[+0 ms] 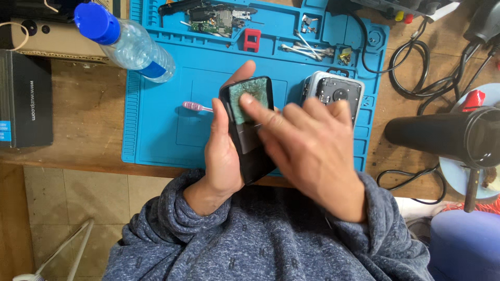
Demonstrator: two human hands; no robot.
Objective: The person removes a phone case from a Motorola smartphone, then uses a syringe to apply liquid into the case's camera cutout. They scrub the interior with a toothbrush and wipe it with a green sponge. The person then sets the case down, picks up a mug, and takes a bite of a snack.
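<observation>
Above the blue mat (156, 130), the left hand (221, 156) grips a black phone panel (250, 127) while the right hand's (312, 156) fingertip (245, 100) rubs its greenish residue patch (250, 99), evidently not yet clean.

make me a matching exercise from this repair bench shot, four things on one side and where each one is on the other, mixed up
Things:
1. dark phone panel
2. water bottle
3. pink-handled tool
4. opened phone body

Places:
A. lying on the blue mat, just left of the left hand
B. on the mat behind the right hand
C. held in the left hand, right fingertip pressed on it
D. lying across the mat's top left corner

Pairs: 1-C, 2-D, 3-A, 4-B
</observation>
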